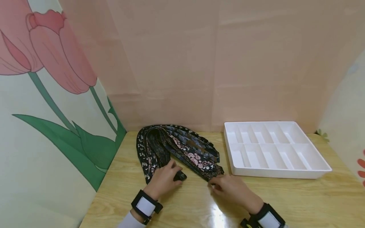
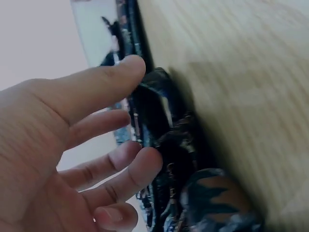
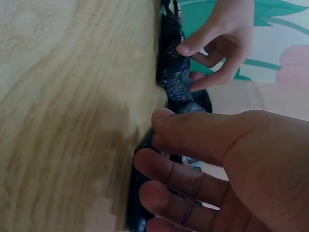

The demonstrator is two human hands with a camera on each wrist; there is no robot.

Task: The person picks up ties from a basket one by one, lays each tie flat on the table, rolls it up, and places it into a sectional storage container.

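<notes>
The bundle of patterned ties lies folded near the table's back-left corner. The left hand pinches one narrow end; the right hand touches a wide end, its fingers seemingly loose. Separating one tie seems underway; lifting it needs a firmer right-hand grip.

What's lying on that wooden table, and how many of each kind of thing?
Pile of dark patterned neckties: 1 (the ties overlap, so I cannot count them singly)
White tray with compartments: 1
Hands at the pile: 2, the left hand touching a tie end, the right hand at the pile's near edge
Total: 2 things on the table, plus 2 hands
</notes>
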